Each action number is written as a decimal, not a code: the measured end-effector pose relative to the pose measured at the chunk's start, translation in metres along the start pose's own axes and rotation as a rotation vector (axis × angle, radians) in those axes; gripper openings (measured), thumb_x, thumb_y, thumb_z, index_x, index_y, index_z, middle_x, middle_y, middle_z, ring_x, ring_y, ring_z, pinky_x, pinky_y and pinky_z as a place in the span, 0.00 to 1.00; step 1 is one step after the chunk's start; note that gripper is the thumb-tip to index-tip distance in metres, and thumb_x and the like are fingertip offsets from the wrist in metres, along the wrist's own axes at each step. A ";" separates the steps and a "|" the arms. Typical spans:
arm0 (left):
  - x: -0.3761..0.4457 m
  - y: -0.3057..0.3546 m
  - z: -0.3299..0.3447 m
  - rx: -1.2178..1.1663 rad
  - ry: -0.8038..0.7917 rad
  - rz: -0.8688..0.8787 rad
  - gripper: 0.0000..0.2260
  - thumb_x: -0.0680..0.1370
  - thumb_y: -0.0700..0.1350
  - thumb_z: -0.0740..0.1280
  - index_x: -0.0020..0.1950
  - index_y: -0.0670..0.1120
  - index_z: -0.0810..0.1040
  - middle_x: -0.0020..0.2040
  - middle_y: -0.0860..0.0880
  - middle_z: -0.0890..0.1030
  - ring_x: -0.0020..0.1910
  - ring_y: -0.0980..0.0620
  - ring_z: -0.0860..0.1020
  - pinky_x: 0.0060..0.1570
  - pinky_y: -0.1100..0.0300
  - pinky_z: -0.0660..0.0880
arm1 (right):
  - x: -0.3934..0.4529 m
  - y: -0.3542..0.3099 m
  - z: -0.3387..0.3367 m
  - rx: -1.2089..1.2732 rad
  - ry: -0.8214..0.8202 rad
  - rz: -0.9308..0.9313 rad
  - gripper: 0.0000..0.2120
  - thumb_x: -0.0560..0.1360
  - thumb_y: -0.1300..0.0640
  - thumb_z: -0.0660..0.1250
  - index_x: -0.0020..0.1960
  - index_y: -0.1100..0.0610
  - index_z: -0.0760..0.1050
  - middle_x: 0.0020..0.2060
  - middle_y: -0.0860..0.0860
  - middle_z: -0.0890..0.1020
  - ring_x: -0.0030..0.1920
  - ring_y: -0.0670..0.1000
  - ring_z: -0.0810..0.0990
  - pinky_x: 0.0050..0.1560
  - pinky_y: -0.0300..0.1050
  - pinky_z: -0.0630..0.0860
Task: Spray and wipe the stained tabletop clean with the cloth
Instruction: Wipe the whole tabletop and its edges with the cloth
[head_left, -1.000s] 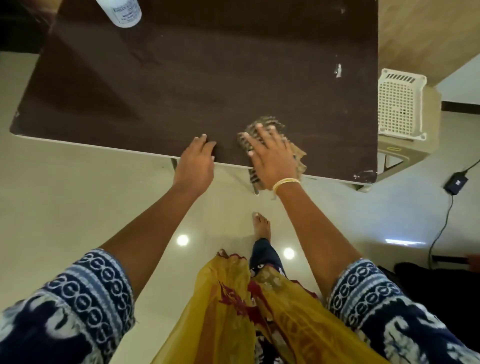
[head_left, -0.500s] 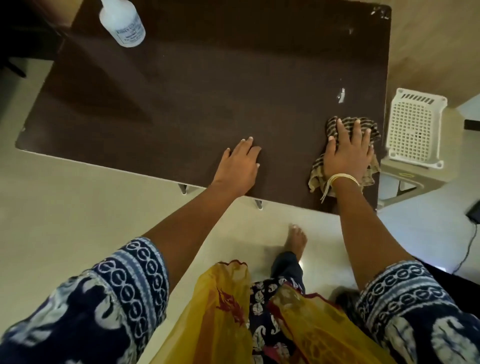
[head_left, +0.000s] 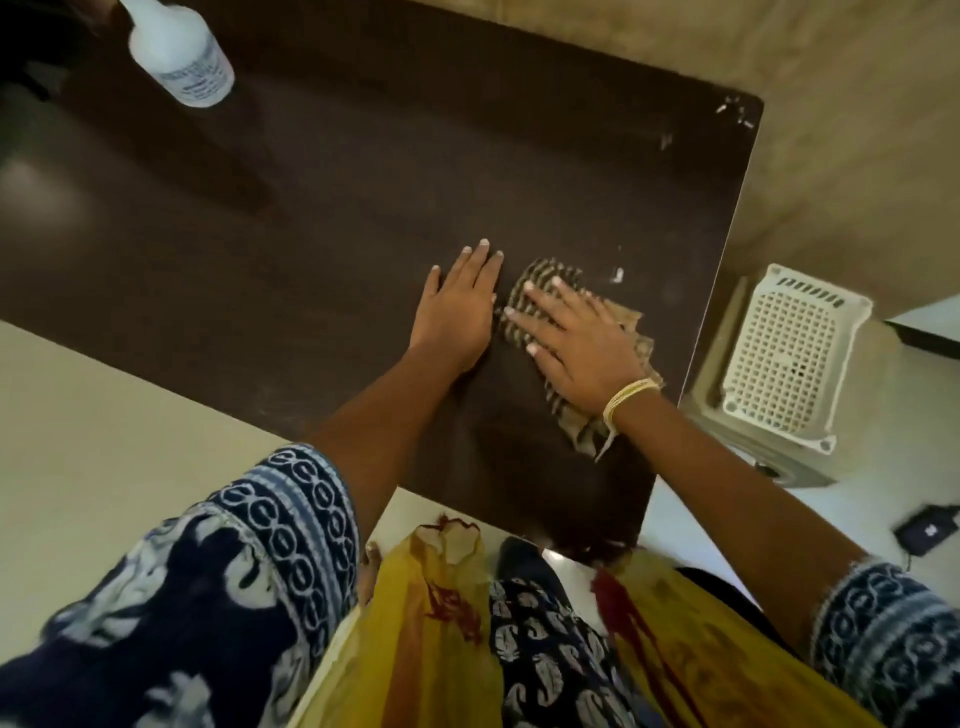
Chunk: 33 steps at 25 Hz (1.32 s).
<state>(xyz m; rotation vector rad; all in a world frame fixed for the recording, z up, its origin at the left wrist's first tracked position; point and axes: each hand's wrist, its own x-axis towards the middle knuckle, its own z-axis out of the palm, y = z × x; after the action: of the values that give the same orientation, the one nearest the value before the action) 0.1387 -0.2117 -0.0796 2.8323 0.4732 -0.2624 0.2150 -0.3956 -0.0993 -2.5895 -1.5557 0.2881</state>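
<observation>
Right hand (head_left: 576, 353) lies flat on the striped cloth (head_left: 545, 280), fingers straight and spread, pressing it onto the dark brown tabletop (head_left: 322, 218) near the right edge. Left hand (head_left: 457, 312) rests flat on the bare tabletop just beside the cloth, fingers straight and close together, holding nothing. A white stain (head_left: 617, 274) sits just beyond the cloth; further white marks (head_left: 735, 111) show at the far right corner. A white spray bottle (head_left: 179, 54) stands at the far left of the tabletop, well apart from both hands. 1 white basket (head_left: 787, 358) stands beside the table, to its right.
</observation>
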 end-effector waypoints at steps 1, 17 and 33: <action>0.005 0.001 0.002 0.007 0.024 -0.020 0.24 0.84 0.45 0.50 0.80 0.47 0.52 0.81 0.48 0.51 0.79 0.49 0.50 0.76 0.45 0.51 | 0.013 0.026 -0.006 -0.007 0.017 0.020 0.24 0.82 0.46 0.51 0.77 0.43 0.57 0.78 0.50 0.58 0.78 0.57 0.53 0.74 0.59 0.55; 0.073 0.039 0.011 -0.026 0.192 -0.216 0.22 0.84 0.48 0.50 0.79 0.48 0.57 0.80 0.49 0.56 0.79 0.51 0.51 0.75 0.41 0.50 | 0.080 0.160 -0.039 -0.081 -0.022 -0.233 0.24 0.81 0.43 0.46 0.76 0.42 0.59 0.77 0.51 0.59 0.77 0.58 0.56 0.72 0.60 0.56; 0.072 0.037 0.012 -0.075 0.276 -0.218 0.22 0.82 0.46 0.52 0.77 0.51 0.62 0.78 0.51 0.61 0.78 0.52 0.55 0.75 0.41 0.51 | 0.118 0.158 -0.049 -0.059 -0.062 -0.263 0.23 0.82 0.45 0.46 0.76 0.40 0.57 0.78 0.49 0.56 0.78 0.57 0.53 0.74 0.59 0.52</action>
<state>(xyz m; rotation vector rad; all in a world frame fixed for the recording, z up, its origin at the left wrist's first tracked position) 0.2164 -0.2279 -0.0989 2.7539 0.8330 0.1079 0.4161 -0.3656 -0.0938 -2.3991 -1.9276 0.3043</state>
